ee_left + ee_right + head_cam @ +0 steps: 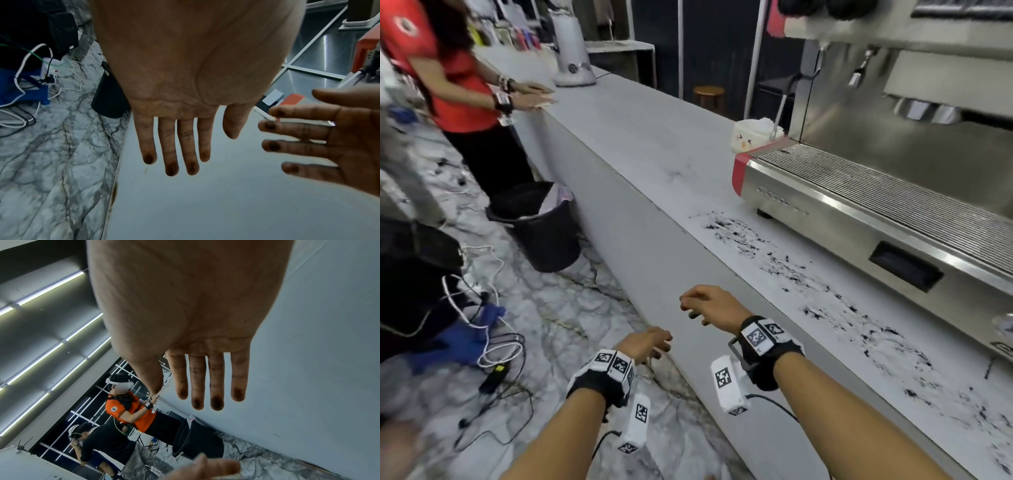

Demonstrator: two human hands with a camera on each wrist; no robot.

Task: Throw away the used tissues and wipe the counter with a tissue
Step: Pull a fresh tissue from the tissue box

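- Both hands hang in front of the counter (654, 144), off its front face and not on its top; the left hand (645, 346) is lower and nearer the floor, the right hand (709, 305) higher and closer to the counter edge.
- The wrist views show both hands empty, fingers straight and spread wide; the left fingertips (171, 168) and the right fingertips (217, 403) are stained dark (probably from the grounds), which suggests bare-hand contact with the mess.
- No tissue shows in either hand, and I see no loose used tissue on the counter; the bin (541, 222) stands on the floor against the counter front, well ahead of the hands, with something pale inside it, so the throwing-away step is probably done.
- Dark grounds (808, 274) lie scattered along the counter top in front of the espresso machine (876, 212); the wiping is clearly not finished.
- A white tissue holder (751, 135) with a printed face sits beside the machine's far corner; it looks like the source for a fresh tissue, and the right hand is the nearer one to reach it.
- Risk: stained fingers could smear the pale top if they touch it before a tissue is taken.
- Another person (458, 85) stands further along, hands resting on the counter.
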